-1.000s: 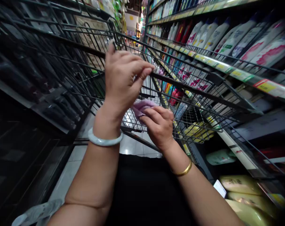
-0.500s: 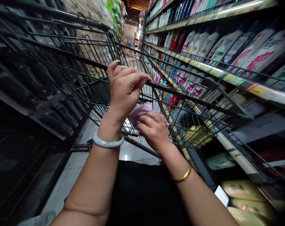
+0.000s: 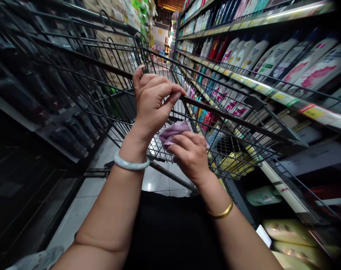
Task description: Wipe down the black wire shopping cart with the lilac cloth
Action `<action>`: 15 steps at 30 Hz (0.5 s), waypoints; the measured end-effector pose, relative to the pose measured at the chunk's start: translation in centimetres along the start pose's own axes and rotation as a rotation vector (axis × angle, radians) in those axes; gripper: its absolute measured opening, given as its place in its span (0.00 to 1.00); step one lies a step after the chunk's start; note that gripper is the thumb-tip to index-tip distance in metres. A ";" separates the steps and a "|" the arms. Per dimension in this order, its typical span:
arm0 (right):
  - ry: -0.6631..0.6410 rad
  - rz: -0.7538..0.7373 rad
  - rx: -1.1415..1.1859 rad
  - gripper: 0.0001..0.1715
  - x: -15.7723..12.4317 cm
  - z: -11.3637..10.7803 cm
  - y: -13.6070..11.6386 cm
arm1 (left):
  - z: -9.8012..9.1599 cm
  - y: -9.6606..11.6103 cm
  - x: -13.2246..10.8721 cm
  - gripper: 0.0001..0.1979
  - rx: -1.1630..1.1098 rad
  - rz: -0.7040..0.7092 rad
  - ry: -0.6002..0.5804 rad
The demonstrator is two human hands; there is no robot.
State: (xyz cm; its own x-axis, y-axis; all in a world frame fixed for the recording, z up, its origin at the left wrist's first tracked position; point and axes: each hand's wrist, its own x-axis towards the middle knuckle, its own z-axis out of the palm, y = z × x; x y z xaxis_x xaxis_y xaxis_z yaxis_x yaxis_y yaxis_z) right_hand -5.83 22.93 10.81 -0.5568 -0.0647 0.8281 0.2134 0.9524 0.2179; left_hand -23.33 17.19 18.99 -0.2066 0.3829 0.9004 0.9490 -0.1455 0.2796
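Observation:
My left hand is closed around the dark top bar of a wire shopping cart. Its thumb and fingers wrap over the rail. Just below, my right hand pinches a crumpled purple cloth close to the cart's wire mesh. Whether the cloth touches the wires is hard to tell. A pale bangle circles my left wrist and a gold one my right.
Shelves of bottles line the right side, close to the cart. Packaged goods hang on the left. Yellow packs show through the mesh. A tiled floor lies beneath, and the aisle runs on ahead.
The whole scene has shifted slightly to the right in view. My left hand keeps its hold on the bar. The purple cloth in my right hand is bunched a little differently.

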 end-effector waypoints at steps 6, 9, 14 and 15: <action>0.136 0.191 -0.093 0.07 0.1 -0.9 0.7 | 0.0 -0.7 0.3 0.23 -0.008 -0.008 0.018; -0.126 0.096 -0.095 0.10 -1.3 0.9 -0.3 | 0.0 -1.4 0.5 0.23 -0.015 -0.013 0.017; -0.550 0.035 0.037 0.11 -2.8 3.4 -2.1 | 0.5 -0.2 0.3 0.25 -0.023 0.072 -0.071; -0.577 0.030 0.064 0.11 -2.8 3.5 -2.2 | 0.8 0.4 0.1 0.26 -0.025 0.095 -0.096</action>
State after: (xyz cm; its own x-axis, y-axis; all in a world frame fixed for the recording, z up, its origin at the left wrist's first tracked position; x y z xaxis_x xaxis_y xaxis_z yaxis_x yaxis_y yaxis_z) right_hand -7.54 22.08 6.20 -0.9026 0.1186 0.4137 0.1969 0.9686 0.1519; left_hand -22.75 17.89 18.94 -0.0910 0.4513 0.8877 0.9569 -0.2072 0.2034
